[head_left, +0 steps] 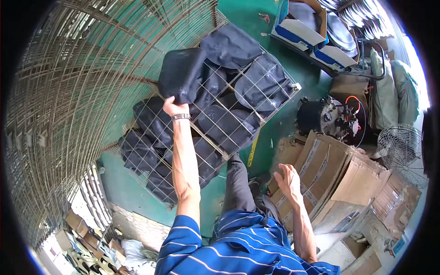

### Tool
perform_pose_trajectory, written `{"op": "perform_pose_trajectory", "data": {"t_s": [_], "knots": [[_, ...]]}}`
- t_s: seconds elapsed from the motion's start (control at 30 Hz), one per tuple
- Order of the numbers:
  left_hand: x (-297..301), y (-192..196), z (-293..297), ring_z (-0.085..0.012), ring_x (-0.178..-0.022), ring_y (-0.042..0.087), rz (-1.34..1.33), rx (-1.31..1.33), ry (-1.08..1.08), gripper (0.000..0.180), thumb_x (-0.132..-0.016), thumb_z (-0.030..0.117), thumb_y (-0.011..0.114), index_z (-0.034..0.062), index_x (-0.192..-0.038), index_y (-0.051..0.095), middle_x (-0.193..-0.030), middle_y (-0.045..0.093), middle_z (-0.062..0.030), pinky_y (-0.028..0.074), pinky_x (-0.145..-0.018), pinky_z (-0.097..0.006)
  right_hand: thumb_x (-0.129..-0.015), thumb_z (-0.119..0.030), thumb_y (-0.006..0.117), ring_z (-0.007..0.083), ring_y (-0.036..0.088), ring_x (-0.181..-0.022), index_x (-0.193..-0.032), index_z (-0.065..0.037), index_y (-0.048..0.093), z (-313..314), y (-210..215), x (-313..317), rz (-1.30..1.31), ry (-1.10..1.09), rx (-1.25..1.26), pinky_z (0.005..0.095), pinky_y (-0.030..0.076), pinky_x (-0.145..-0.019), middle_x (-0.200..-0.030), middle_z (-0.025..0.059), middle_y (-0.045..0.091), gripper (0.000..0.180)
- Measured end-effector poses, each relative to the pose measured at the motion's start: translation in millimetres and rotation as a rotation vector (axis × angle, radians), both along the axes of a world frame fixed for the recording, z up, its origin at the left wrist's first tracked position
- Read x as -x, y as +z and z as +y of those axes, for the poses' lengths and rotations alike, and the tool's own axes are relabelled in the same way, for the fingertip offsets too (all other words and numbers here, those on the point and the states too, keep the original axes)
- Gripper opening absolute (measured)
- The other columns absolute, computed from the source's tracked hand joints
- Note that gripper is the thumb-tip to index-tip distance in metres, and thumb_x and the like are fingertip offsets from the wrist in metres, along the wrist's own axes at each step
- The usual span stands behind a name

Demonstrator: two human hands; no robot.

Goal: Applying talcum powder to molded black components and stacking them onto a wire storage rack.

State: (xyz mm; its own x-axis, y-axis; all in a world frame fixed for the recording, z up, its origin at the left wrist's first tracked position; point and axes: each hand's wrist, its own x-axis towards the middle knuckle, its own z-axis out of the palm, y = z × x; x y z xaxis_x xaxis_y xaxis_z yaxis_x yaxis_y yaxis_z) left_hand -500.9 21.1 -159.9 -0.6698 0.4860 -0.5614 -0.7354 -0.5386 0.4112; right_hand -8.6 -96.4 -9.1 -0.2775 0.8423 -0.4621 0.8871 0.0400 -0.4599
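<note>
My left hand [176, 108], with a watch on its wrist, is closed on the lower edge of a black moulded cover [179, 73]. The cover looks like soft, rubbery sheet with a curved, bulging shape; its exact kind I cannot make out. It is tilted up at the side of a wire cage [220, 130]. Several similar black covers [260, 82] lie behind the cage's wire grid, overlapping one another. Off to the right, my right hand [288, 179] hangs with fingers apart and nothing in it, above flattened cardboard.
Tall wire mesh panels [91, 87] fill the left side. Flattened cardboard boxes [316, 169] lean at the right, near a wire fan guard [399, 153] and a dark round machine [325, 115]. Open blue-and-white boxes [298, 30] sit on a trolley at the far right. The floor [238, 11] is green.
</note>
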Motion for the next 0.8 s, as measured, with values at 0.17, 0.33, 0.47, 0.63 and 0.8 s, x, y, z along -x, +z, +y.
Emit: {"op": "perform_pose_trajectory", "data": {"t_s": [0.17,0.33,0.47,0.63,0.8], "knots": [[-6,-126,-76,-0.0425,-0.14,0.044,-0.087,0.763,-0.392,0.088,-0.096,0.067,0.056,0.0029,-0.153,0.033,-0.152,0.041,-0.0225,0.031,-0.116,-0.064,-0.088,-0.022,0.072,0.039,0.063,-0.112,-0.121,0.001,0.067,-24,-20,1,-0.033,0.004,0.102,0.0448,0.05,-0.1,-0.121,0.02,0.067,0.04],[-62,-124,-118,-0.0204,-0.1,0.056,0.28,0.856,-0.687,0.053,-0.096,0.051,0.067,0.012,-0.128,0.05,-0.112,0.057,-0.0075,0.05,-0.08,-0.041,-0.088,-0.025,0.073,0.0402,0.066,-0.105,-0.12,0.0,0.067,-50,-23,-7,0.073,-0.027,0.032,0.0448,0.053,-0.093,-0.113,0.0229,0.068,0.041],[-157,-77,-164,-0.021,-0.099,0.064,0.269,0.726,-0.881,0.077,-0.095,0.037,0.072,0.0124,-0.157,0.035,-0.115,0.065,-0.0089,0.054,-0.085,-0.04,-0.091,-0.027,0.07,0.0371,0.064,-0.117,-0.126,-0.004,0.068,-58,-6,-34,0.016,-0.108,0.172,0.0436,0.05,-0.103,-0.123,0.0201,0.068,0.042],[-252,-55,-243,-0.0378,-0.13,0.058,0.166,0.728,-1.147,0.05,-0.105,0.024,0.054,0.0085,-0.151,0.044,-0.146,0.055,-0.0215,0.053,-0.102,-0.052,-0.086,-0.032,0.072,0.0391,0.067,-0.11,-0.118,-0.004,0.072,-93,15,-106,0.035,-0.273,0.084,0.0485,0.054,-0.097,-0.112,0.0197,0.07,0.042],[-293,-66,-304,-0.0374,-0.124,0.057,0.166,0.857,-1.367,0.058,-0.1,0.042,0.061,-0.0015,-0.137,0.052,-0.131,0.059,-0.0164,0.046,-0.108,-0.057,-0.086,-0.029,0.069,0.0402,0.069,-0.101,-0.105,-0.002,0.071,-164,-2,-196,0.072,-0.454,-0.022,0.0509,0.058,-0.086,-0.106,0.0232,0.07,0.033]]}}
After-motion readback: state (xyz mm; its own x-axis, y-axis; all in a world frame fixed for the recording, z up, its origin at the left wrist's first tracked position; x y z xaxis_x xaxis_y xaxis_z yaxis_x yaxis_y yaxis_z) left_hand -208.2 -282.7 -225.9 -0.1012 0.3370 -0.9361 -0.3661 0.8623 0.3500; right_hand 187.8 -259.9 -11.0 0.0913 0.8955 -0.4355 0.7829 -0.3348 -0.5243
